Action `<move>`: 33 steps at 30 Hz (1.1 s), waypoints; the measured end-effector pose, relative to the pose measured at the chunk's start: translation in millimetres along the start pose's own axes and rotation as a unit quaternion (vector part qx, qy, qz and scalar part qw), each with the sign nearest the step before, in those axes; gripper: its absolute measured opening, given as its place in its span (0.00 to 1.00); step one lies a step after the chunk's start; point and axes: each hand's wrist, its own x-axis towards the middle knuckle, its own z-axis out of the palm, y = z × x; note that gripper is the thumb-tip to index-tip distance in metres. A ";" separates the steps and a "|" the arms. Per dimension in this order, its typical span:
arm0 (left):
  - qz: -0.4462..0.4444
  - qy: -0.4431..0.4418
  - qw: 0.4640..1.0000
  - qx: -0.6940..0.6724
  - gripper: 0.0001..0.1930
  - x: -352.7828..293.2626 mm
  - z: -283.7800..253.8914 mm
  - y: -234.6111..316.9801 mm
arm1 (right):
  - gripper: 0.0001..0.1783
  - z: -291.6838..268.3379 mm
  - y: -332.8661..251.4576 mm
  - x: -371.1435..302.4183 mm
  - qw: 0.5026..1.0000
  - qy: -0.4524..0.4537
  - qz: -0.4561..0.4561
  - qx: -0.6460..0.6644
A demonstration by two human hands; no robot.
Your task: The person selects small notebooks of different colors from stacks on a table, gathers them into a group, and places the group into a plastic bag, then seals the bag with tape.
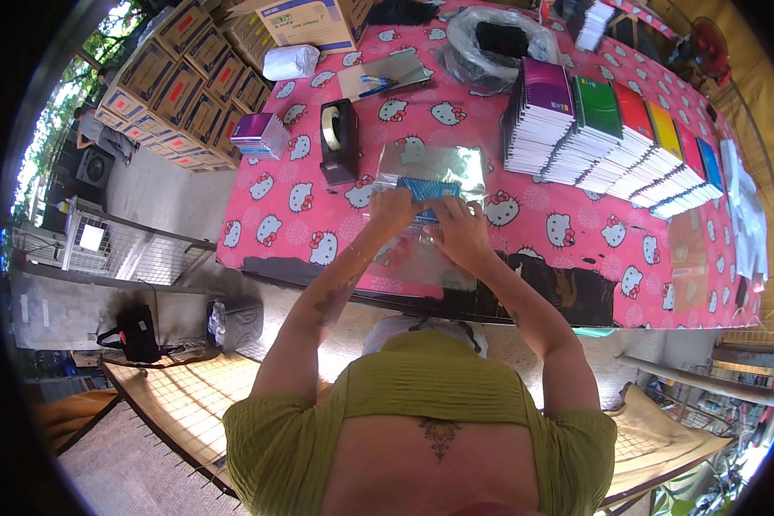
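Note:
A small blue spiral notebook (430, 187) lies at the middle of the table's near side, on clear plastic film (434, 159) that reaches beyond its far and near edges. My left hand (392, 211) grips the notebook's left side with its fingers curled. At the right side, my right hand (458, 227) holds the notebook with bent fingers, its thumb near the lower edge. Both hands cover part of the cover. Left of them stands a black tape dispenser (339, 146) with a roll of tape.
Tall stacks of spiral notebooks (537, 129) in several colours rise at the right. A small purple-topped stack (261, 136) sits at the left edge. Pens (377, 83), a plastic bag (469, 60) and an open carton (305, 26) are at the back. Brown cartons (185, 86) are piled beyond the table.

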 end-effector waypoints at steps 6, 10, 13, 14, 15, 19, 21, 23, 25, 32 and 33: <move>0.101 0.076 0.992 -0.027 0.20 -36.2 -7.8 16.0 | 0.20 10.7 37.4 29.0 0.997 -0.013 0.037 0.065; 0.320 0.252 0.913 -0.036 0.16 -49.2 17.1 23.6 | 0.27 28.8 93.1 71.7 0.919 -0.260 0.136 0.261; 0.246 0.245 0.897 -0.273 0.16 -35.3 6.0 15.3 | 0.36 -6.4 128.3 95.8 0.782 -0.362 0.295 0.413; 0.184 0.223 0.878 -0.382 0.17 -39.0 4.0 3.7 | 0.38 -17.2 123.1 95.2 0.760 -0.365 0.306 0.443; 0.138 0.170 0.876 -0.430 0.16 -40.2 1.9 -9.7 | 0.39 -31.1 110.5 94.3 0.735 -0.371 0.313 0.473; 0.020 0.052 0.846 -0.530 0.14 -21.8 18.4 -30.1 | 0.37 -42.6 96.9 65.3 0.734 -0.314 0.330 0.504; 0.016 0.158 0.872 -0.463 0.13 -15.8 22.6 -42.7 | 0.29 -45.9 80.2 51.9 0.780 -0.149 0.327 0.513; 0.051 0.365 0.878 -0.305 0.12 -1.7 12.6 -66.8 | 0.23 -72.4 49.3 54.7 0.944 -0.014 0.056 0.326; -0.068 0.398 0.904 -0.143 0.13 21.6 -20.3 -106.2 | 0.16 -93.1 40.4 57.5 0.982 0.003 -0.136 0.132; -0.139 0.183 0.717 -0.658 0.09 50.9 -30.4 -158.5 | 0.12 -103.4 -2.5 75.4 0.987 0.064 -0.063 0.135; -0.109 0.245 0.678 -0.685 0.08 49.5 -24.0 -150.2 | 0.13 -100.2 -8.5 74.8 0.989 0.062 -0.058 0.119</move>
